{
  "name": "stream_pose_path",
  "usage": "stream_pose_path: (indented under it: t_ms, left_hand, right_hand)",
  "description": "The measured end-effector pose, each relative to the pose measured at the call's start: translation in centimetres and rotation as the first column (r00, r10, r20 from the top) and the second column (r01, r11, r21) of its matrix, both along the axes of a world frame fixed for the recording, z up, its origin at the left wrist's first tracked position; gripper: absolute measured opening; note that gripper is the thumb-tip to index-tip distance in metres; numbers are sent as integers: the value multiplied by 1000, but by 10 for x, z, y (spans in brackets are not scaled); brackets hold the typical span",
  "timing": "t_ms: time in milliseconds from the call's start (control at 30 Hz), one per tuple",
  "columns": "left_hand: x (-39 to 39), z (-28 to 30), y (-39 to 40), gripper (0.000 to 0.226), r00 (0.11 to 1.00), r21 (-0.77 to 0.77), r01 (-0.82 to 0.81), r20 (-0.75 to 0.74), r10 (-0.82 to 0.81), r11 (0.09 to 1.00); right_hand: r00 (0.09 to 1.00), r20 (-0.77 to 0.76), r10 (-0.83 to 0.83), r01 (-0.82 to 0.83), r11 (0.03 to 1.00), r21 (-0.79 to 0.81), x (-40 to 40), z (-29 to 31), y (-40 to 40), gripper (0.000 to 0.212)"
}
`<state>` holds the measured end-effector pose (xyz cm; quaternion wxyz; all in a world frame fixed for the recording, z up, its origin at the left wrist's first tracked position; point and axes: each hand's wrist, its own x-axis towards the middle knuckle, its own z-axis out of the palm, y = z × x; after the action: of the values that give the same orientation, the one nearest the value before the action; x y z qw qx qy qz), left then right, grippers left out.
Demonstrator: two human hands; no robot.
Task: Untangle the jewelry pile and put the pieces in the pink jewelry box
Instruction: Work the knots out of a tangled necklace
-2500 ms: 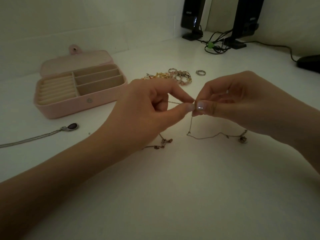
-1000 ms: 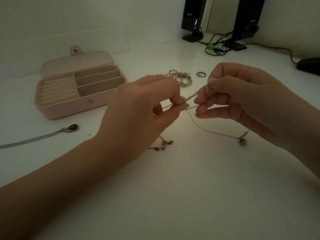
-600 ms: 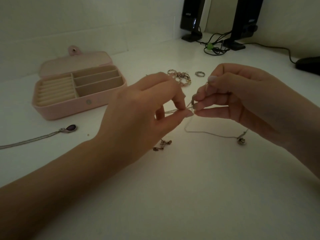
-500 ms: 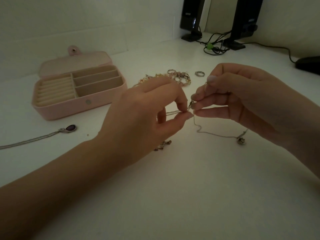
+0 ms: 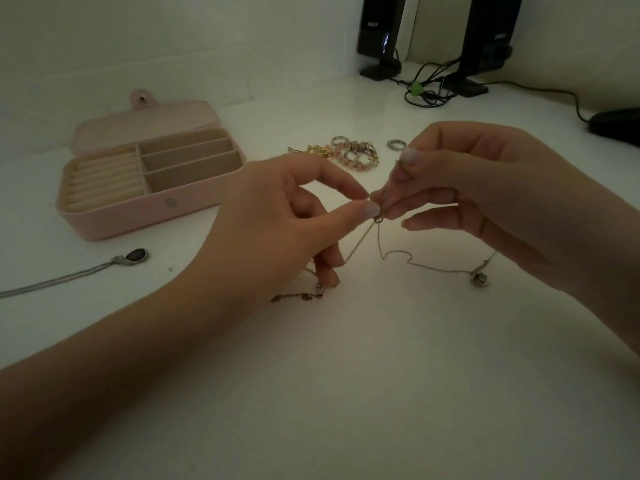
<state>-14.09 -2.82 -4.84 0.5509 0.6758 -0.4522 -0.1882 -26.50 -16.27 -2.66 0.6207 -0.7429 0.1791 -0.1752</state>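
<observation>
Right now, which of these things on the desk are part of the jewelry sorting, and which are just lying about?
Part of the job:
- thin chain, pinched by left hand and right hand
- pink jewelry box, open
- tangled pile
- loose ring
- pendant necklace

Just lying about:
- two black speakers
- bundled cables

i see dim light over a white tabletop [image 5: 346,393] set against a pale wall [image 5: 173,46]. two black speakers [image 5: 379,32] stand at the far right, tangled black cables [image 5: 427,88] between their bases.
</observation>
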Motion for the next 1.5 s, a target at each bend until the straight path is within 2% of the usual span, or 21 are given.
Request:
stream_pose_path:
  t_ms: [133, 233, 400, 567, 833, 933, 1133, 1267, 1500]
  left_hand:
    - [1, 1, -1, 12, 995, 70, 34, -96, -27, 997]
    - [2, 2, -3, 13, 984, 106, 75, -171, -56, 992]
    - [2, 3, -3, 16, 968, 113, 141, -224, -114, 984]
    - [4, 3, -3, 5, 974, 117, 145, -189, -121, 983]
    - [3, 2, -2, 14, 981, 105, 132, -154, -115, 986]
    - [3, 2, -2, 16, 983, 90, 121, -147, -107, 988]
    - [4, 2, -2, 16, 988, 50, 89, -130, -82, 995]
    - [4, 1, -1, 12, 991, 45, 81, -112, -76, 996]
    - [2, 0, 0, 14, 996, 49, 74, -46, -72, 996]
  right_hand:
    - [1000, -17, 12, -14, 991, -132, 0, -2, 1, 13]
    - [1000, -10, 24, -25, 985, -169, 1, -3, 2, 21]
    - [999, -10, 33, -35, 981, -193, 2, -4, 3, 10]
    - [1000, -9, -21, 18, 971, -239, 2, -3, 2, 15]
    - [999, -19, -46, 38, 953, -300, 3, -4, 1, 19]
    - [998, -4, -65, 60, 935, -348, 3, -6, 1, 12]
    - [980, 34, -198, 178, 777, -604, 3, -11, -1, 11]
    - [992, 50, -112, 120, 802, -586, 2, -10, 2, 8]
    - [996, 72, -44, 82, 710, -700, 3, -13, 6, 6]
